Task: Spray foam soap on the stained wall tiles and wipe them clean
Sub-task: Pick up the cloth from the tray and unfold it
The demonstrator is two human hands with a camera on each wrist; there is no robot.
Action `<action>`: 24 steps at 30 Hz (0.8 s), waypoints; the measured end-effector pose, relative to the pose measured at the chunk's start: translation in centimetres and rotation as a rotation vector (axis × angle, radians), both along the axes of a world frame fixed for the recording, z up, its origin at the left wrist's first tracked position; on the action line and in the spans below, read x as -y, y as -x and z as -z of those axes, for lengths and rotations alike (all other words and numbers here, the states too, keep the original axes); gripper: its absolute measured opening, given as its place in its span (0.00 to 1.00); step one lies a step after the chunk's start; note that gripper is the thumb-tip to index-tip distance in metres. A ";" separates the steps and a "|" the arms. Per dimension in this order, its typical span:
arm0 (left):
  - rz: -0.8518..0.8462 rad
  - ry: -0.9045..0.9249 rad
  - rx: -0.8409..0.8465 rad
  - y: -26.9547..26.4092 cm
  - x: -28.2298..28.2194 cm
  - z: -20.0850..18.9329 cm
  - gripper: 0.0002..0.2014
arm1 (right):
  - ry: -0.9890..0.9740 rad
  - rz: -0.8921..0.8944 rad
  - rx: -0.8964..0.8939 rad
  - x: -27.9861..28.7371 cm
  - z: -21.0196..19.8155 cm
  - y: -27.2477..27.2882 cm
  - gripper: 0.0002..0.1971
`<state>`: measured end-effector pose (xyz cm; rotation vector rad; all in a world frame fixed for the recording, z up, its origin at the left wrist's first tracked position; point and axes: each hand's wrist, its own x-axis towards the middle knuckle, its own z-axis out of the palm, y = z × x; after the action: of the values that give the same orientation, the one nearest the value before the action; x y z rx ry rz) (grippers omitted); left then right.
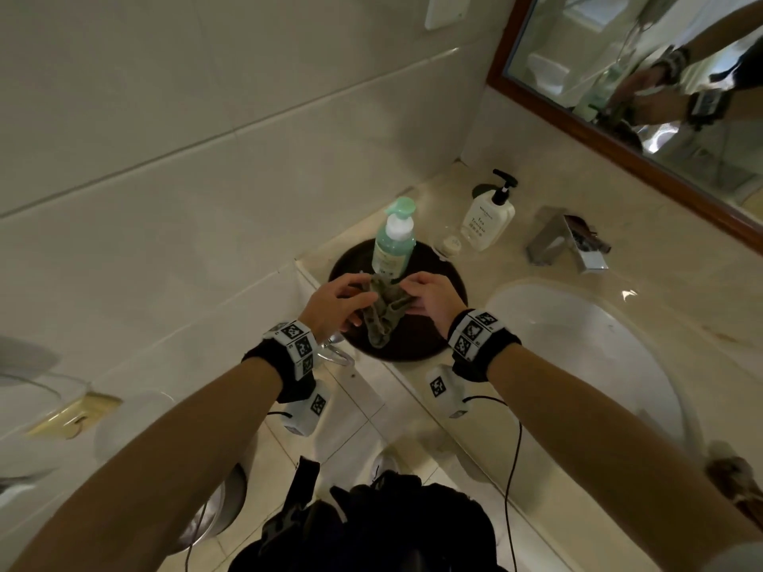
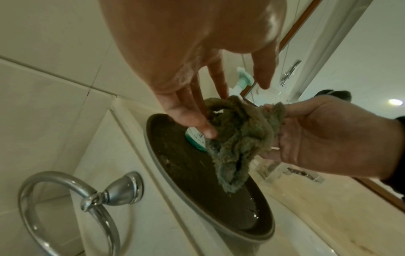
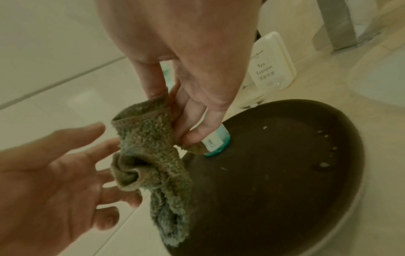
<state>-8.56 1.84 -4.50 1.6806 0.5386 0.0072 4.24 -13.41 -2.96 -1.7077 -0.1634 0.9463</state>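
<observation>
Our left hand [image 1: 334, 303] has straight, spread fingers touching the rag [image 1: 386, 309]; our right hand [image 1: 427, 297] pinches its top edge. It hangs over the brown tray [image 1: 448, 282], before the green foam-soap bottle [image 1: 394, 237] at the tray's back edge. A loose pinch could drop it; a swing could tip the bottle. We can't make out stains on the wall tiles [image 1: 173, 167].
</observation>
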 end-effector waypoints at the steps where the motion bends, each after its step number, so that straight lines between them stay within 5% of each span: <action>1: -0.006 0.013 0.018 0.5 -0.1 -0.4 0.15 | -0.037 0.003 0.000 -0.2 -0.6 0.6 0.05; 11: -0.132 0.115 0.159 6.5 -1.8 -3.8 0.19 | -0.159 0.004 0.110 -2.7 -6.6 8.2 0.11; 14: -0.223 0.124 0.233 8.4 -2.1 -5.0 0.18 | -0.162 0.030 0.160 -3.9 -8.3 10.3 0.05; 24: -0.598 0.062 0.380 17.5 -3.9 -11.0 0.22 | -0.241 0.044 0.289 -5.6 -12.3 17.8 0.13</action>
<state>-26.06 5.78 6.46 1.3584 0.7193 0.7211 -13.51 -7.84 9.31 -1.6086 -0.4123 0.6157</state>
